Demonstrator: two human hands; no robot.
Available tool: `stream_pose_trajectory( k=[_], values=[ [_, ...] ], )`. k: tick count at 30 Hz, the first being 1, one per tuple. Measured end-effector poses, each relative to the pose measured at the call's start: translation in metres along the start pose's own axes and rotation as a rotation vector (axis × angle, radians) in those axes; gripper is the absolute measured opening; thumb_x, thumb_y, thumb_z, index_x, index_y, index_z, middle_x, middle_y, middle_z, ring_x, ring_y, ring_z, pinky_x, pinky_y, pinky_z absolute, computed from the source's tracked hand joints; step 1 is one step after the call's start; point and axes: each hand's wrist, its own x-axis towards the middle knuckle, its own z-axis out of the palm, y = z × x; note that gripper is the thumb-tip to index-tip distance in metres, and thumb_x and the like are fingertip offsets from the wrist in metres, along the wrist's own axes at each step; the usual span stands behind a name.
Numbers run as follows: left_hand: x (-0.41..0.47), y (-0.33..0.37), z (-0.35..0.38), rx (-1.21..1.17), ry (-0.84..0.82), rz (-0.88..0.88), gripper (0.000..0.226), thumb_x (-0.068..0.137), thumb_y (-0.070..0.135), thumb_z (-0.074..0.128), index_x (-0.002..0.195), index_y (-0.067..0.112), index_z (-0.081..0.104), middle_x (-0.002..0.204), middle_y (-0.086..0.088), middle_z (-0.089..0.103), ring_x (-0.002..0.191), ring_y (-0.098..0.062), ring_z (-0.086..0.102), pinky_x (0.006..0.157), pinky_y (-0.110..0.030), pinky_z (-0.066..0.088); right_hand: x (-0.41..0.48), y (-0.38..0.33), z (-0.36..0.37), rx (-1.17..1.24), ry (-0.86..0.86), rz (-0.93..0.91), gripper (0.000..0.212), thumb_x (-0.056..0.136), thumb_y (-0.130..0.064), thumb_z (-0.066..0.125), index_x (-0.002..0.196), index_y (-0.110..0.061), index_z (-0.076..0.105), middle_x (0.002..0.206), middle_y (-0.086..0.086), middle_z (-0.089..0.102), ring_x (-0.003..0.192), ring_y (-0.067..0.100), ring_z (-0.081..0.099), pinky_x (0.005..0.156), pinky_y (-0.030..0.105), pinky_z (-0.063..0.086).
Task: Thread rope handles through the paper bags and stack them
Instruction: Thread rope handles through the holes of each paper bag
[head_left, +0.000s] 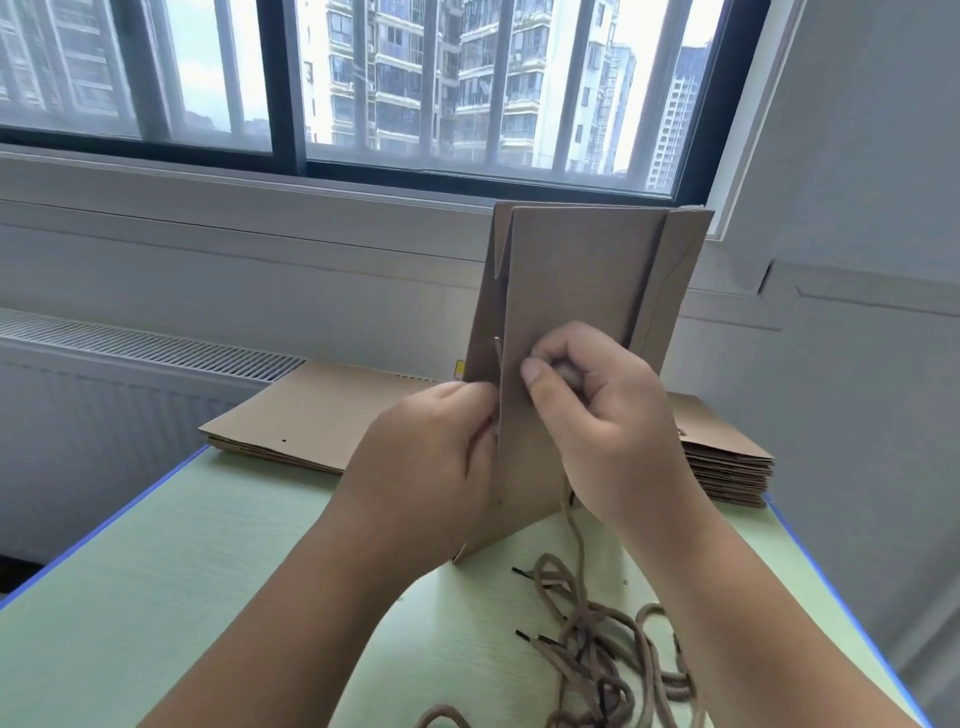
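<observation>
A folded brown paper bag (571, 270) is held upright above the green table (156, 571), its open end toward me. My left hand (426, 457) pinches a thin brown rope (497, 358) at the bag's left edge. My right hand (597, 415) curls around the bag's front panel, thumb pressed on the paper. A rope end hangs from under my right hand down to a tangle of brown rope handles (597, 649) with black tips on the table.
Two flat stacks of brown paper bags lie at the table's far end, one on the left (311, 410) and one on the right (727, 457). A window sill and radiator grille run behind. The table has a blue edge.
</observation>
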Motion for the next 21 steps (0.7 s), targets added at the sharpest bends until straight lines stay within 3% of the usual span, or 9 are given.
stream_pose_trajectory(
  k=[3,7,9,12,15,18,21],
  values=[
    [-0.003,-0.007,-0.005,-0.008,-0.078,0.002,0.018,0.092,0.023,0.048,0.077,0.017,0.056,0.071,0.005,0.056,0.067,-0.020,0.051,0.059,-0.042,0.044,-0.003,0.003,-0.002,0.007,-0.052,0.041,0.021,0.100,-0.010,0.059,0.080,-0.013,0.058,0.054,-0.008,0.033,0.051,0.007,0.030,0.049,0.022,0.027],
    [-0.004,-0.012,-0.007,-0.023,-0.173,-0.023,0.020,0.091,0.025,0.046,0.081,0.022,0.064,0.077,0.006,0.061,0.069,-0.015,0.056,0.062,-0.037,0.047,-0.010,0.011,-0.005,0.012,-0.157,0.122,0.024,0.102,-0.016,0.055,0.079,-0.012,0.059,0.063,0.017,0.051,0.057,0.032,0.041,0.053,0.039,0.033],
    [-0.004,-0.014,-0.007,-0.030,-0.188,-0.038,0.021,0.090,0.026,0.046,0.083,0.023,0.066,0.078,0.007,0.062,0.070,-0.015,0.057,0.063,-0.036,0.048,-0.015,0.016,-0.007,-0.034,-0.220,0.162,0.025,0.099,-0.028,0.053,0.078,-0.016,0.060,0.070,0.020,0.057,0.062,0.036,0.049,0.057,0.043,0.038],
    [-0.003,-0.018,-0.007,-0.018,-0.246,-0.088,0.026,0.088,0.032,0.045,0.083,0.023,0.068,0.078,0.007,0.063,0.070,-0.014,0.059,0.063,-0.040,0.050,-0.023,0.024,-0.012,-0.094,-0.331,0.246,0.025,0.097,-0.035,0.054,0.080,-0.018,0.063,0.064,0.013,0.051,0.058,0.025,0.044,0.056,0.038,0.035],
    [-0.005,-0.019,-0.005,-0.054,-0.298,-0.150,0.029,0.085,0.034,0.044,0.082,0.021,0.070,0.077,0.005,0.065,0.071,-0.015,0.060,0.064,-0.042,0.051,-0.034,0.030,-0.011,-0.142,-0.385,0.275,0.022,0.100,-0.023,0.060,0.081,-0.016,0.065,0.069,-0.005,0.054,0.063,0.008,0.048,0.062,0.028,0.038],
    [-0.006,-0.022,-0.004,-0.114,-0.288,-0.185,0.028,0.086,0.033,0.047,0.087,0.022,0.073,0.078,0.006,0.069,0.073,-0.016,0.062,0.065,-0.041,0.053,-0.041,0.035,-0.006,-0.205,-0.417,0.281,0.018,0.099,-0.019,0.062,0.083,-0.017,0.070,0.089,-0.006,0.062,0.083,0.009,0.059,0.076,0.025,0.046],
    [-0.007,-0.026,-0.003,-0.165,-0.282,-0.233,0.027,0.086,0.031,0.049,0.090,0.026,0.076,0.082,0.013,0.073,0.077,-0.012,0.065,0.069,-0.039,0.056,-0.045,0.038,-0.002,-0.292,-0.548,0.320,0.014,0.098,-0.022,0.062,0.086,-0.020,0.070,0.095,-0.009,0.062,0.088,0.008,0.060,0.083,0.027,0.049]
  ],
)
